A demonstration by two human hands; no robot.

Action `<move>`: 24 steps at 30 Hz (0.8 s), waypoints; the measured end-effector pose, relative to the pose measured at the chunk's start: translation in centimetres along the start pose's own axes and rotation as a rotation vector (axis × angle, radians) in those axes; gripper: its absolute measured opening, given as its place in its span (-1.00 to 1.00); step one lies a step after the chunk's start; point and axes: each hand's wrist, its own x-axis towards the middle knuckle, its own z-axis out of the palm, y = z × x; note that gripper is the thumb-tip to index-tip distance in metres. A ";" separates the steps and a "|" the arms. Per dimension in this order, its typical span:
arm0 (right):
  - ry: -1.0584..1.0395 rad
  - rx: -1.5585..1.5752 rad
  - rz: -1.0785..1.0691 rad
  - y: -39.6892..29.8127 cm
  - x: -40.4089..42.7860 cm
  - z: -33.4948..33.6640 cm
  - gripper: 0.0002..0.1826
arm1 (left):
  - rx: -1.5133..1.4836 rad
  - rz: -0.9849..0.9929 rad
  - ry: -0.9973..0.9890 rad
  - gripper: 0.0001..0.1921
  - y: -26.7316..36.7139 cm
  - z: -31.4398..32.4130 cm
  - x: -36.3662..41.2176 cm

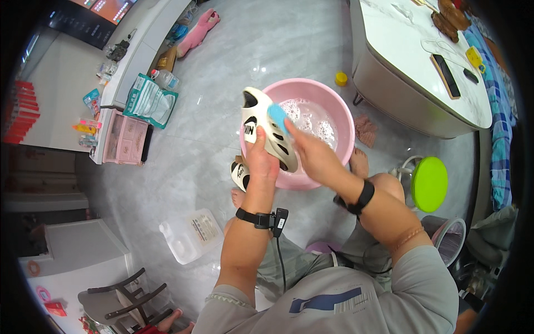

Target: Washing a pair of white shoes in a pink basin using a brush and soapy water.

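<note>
My left hand (263, 160) grips a cream foam clog (267, 121) with black openings and black lettering, holding it tilted above a pink plastic basin (350, 129). Against the clog's side, my right hand (311, 152) holds a blue scrubbing brush or sponge (277, 116); the hand is blurred and hides part of it. Sudsy water (308, 121) lies in the basin. A matching clog (239, 174) rests on the floor beside the basin, partly behind my left hand and wrist.
A marble-patterned table (417, 75) stands at upper right, a green-topped stool (429, 183) and a lined bin (450, 242) at right. A translucent jug (192, 236) lies at lower left. A yellow cap (341, 78) and a crumpled cloth (365, 130) are near the basin. Another person's foot (177, 313) shows at bottom left.
</note>
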 end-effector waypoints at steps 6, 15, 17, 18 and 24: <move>0.040 0.014 0.078 -0.6 3.1 -2.4 -0.32 | 0.123 0.003 -0.028 -0.46 -1.2 1.9 -0.9; 0.031 0.030 0.016 0.3 -1.1 0.2 -0.34 | 0.104 -0.043 0.012 -0.51 -0.7 1.0 0.3; 0.022 0.011 0.111 0.4 1.6 -1.0 -0.35 | 0.035 -0.056 -0.030 -0.50 -1.8 2.1 0.0; 0.053 0.001 0.128 1.0 3.1 -1.5 -0.35 | 0.018 -0.093 -0.069 -0.48 -2.2 2.1 0.1; -0.082 -0.017 0.093 -0.8 -0.3 1.5 -0.28 | -0.147 -0.017 0.022 -0.48 -0.3 -1.2 2.0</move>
